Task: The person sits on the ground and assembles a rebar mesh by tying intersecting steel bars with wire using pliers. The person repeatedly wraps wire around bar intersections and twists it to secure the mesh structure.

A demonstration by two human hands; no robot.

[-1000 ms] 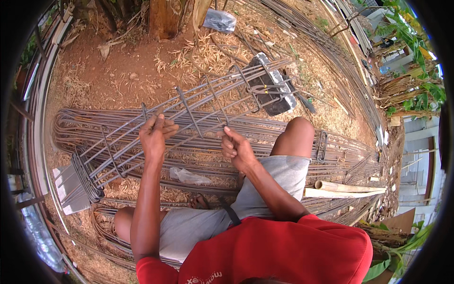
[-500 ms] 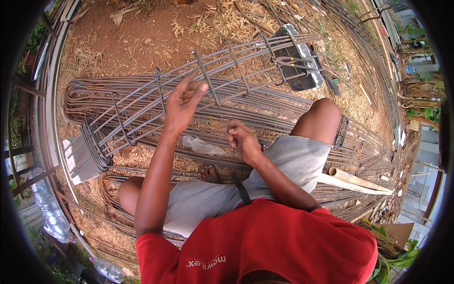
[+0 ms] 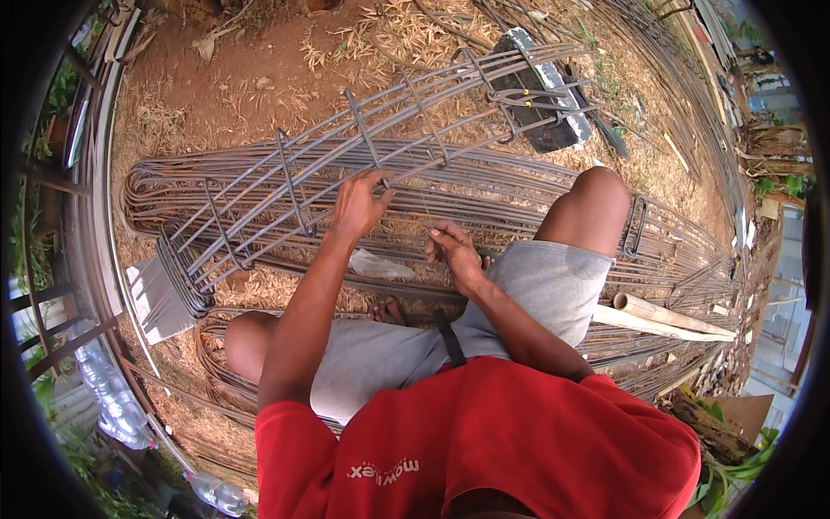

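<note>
A long rebar cage [image 3: 324, 177] of several bars and square stirrups slants across in front of me. My left hand [image 3: 360, 206] is at its lower edge, fingers curled around the bar by the bottom corner of a middle stirrup [image 3: 360, 126]. My right hand [image 3: 455, 253] hovers just above my lap, to the right of the left one and apart from the cage. Its fingertips are pinched together; whatever they hold is too thin to make out. Pincers [image 3: 516, 96] with yellow marks rest on the cage's far right end.
A black block with white edges [image 3: 551, 132] supports the cage's right end. Stacked loose stirrups [image 3: 183, 270] hang at its left end. Bundled long bars [image 3: 173, 192] lie beneath, with a clear plastic bag [image 3: 380, 265] on them. A bamboo pole [image 3: 666, 314] lies right; plastic bottles [image 3: 112, 398] lie left.
My left hand has come down from the stirrup's side to its lower corner, and its fingers have curled in. My right hand's fingers have drawn together. The whole view has shifted slightly.
</note>
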